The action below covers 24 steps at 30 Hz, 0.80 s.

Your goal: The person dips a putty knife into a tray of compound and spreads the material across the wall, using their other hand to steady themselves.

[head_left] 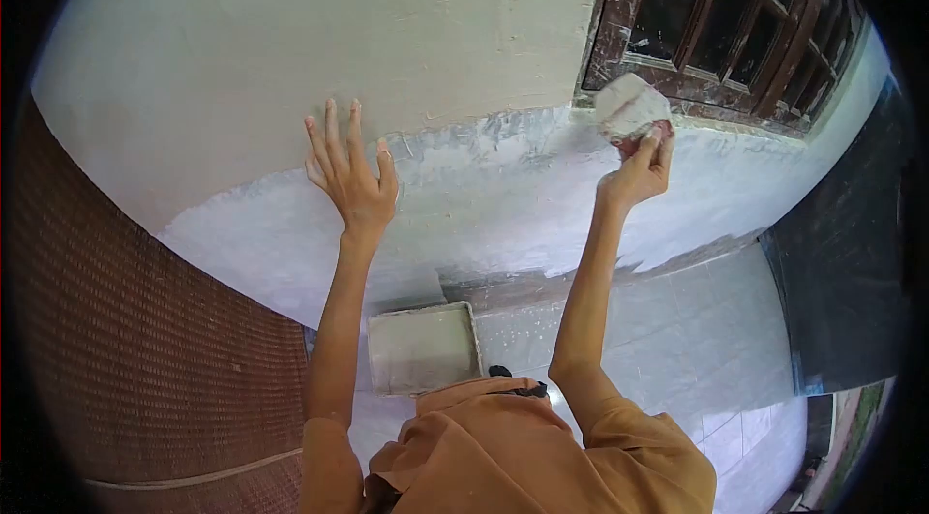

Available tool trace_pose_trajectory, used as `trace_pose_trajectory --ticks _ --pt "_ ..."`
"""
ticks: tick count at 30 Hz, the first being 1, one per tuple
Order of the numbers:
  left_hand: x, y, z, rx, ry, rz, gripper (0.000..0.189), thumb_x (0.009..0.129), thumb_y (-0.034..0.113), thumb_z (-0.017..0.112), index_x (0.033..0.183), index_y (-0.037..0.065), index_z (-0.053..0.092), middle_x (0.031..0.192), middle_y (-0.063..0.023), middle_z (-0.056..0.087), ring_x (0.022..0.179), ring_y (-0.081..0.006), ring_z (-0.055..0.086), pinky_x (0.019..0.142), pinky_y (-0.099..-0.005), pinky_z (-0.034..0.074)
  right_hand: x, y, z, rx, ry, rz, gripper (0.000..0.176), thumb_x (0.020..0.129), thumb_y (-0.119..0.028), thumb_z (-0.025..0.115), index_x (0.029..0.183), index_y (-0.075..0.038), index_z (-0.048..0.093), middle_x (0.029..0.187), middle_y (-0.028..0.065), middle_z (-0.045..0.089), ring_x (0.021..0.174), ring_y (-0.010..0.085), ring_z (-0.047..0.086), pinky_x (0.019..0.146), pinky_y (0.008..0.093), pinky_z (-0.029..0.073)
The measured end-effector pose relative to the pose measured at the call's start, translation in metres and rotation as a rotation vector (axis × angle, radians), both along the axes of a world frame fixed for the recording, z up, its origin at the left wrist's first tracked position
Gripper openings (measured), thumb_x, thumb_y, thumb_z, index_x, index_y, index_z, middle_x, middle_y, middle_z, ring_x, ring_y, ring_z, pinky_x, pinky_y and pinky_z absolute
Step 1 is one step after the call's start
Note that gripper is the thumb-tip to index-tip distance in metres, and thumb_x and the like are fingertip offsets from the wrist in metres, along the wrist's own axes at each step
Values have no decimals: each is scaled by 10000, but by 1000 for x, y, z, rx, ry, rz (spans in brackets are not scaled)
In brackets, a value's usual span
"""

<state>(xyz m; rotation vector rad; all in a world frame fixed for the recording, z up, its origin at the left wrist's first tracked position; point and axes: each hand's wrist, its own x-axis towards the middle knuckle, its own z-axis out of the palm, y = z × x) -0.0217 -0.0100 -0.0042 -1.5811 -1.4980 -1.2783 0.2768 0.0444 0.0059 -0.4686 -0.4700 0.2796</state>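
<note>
My left hand (356, 175) lies against the wall (319, 59) with its fingers spread, just where the greyish upper coat meets the whiter lower band. Off to the right, my right hand (643, 168) grips a flat putty spreader (632, 108) by its lower edge. The spreader's broad face is smeared with whitish putty and overlaps the wall just below the lower left corner of the brown window frame (608, 57). Part of its reddish edge shows near my fingers.
A rectangular tray (474, 332) with a pale filling sits on the grey tiled floor (639, 340) near my body. White splatters dot the tiles beside it. Woven matting (164, 320) stands on the left, and a dark sheet (837, 272) hangs on the right.
</note>
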Motion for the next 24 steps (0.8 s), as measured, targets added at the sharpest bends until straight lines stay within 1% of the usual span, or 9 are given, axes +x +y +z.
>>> trace_pose_trajectory --ticks 4,6,9,10,12,14,17,20,24 --pt "3 1 0 -5 4 -16 561 885 255 509 1421 135 392 1510 -143 284 1414 -382 160 1059 -547 134 -99 -20 -12 -237 -453 325 328 901 -62 587 1219 19 599 826 61 686 667 83 565 601 230 474" --pt "6 3 1 -2 0 -29 562 885 256 509 1422 137 390 1510 -143 285 1414 -383 160 1058 -548 135 -149 -17 -20 -97 -525 312 328 880 -27 583 1205 12 611 783 40 666 643 75 536 582 218 445" --pt "0 3 3 -1 15 -18 562 907 282 479 1438 141 359 1524 -131 254 1415 -384 144 1064 -562 120 -122 -1 -25 -282 -460 286 314 877 -11 576 1186 9 625 785 30 664 649 72 537 586 220 450" --pt "-1 1 3 -6 17 -10 562 907 280 479 1438 142 359 1524 -129 255 1414 -385 147 1065 -559 122 -89 1 -25 -361 -586 109 327 881 -2 564 1204 10 612 857 48 681 657 69 546 592 222 459" --pt "-4 0 0 -12 5 7 561 907 278 480 1438 143 359 1524 -128 257 1413 -386 149 1066 -557 124 -36 11 -32 -196 -220 89 326 926 -80 582 1246 -21 588 815 23 640 637 69 540 550 241 495" --pt "-7 0 -3 -21 -4 28 561 907 276 480 1438 143 359 1521 -128 261 1414 -386 149 1068 -554 124 7 8 -31 -84 -86 -40 318 932 -113 584 1217 30 580 1020 115 659 756 141 635 640 285 581" --pt "-4 3 -3 -27 -14 18 561 907 272 480 1439 141 357 1519 -133 263 1413 -387 148 1068 -554 124 -19 -12 -13 -124 -132 43 319 936 -123 581 1213 36 579 1007 137 663 731 142 634 634 289 580" --pt "2 9 -3 8 -8 -5 568 904 268 484 1440 135 355 1516 -138 266 1414 -388 148 1069 -552 124 -95 -14 -29 -221 -489 377 278 899 -31 575 1166 14 637 897 72 695 721 108 606 625 242 498" --pt "5 10 -1 28 12 -38 572 898 259 494 1438 129 358 1514 -142 268 1414 -386 148 1069 -552 125 -111 4 -30 -195 -491 211 286 899 -62 602 1176 -6 640 850 30 684 671 66 539 598 223 449"
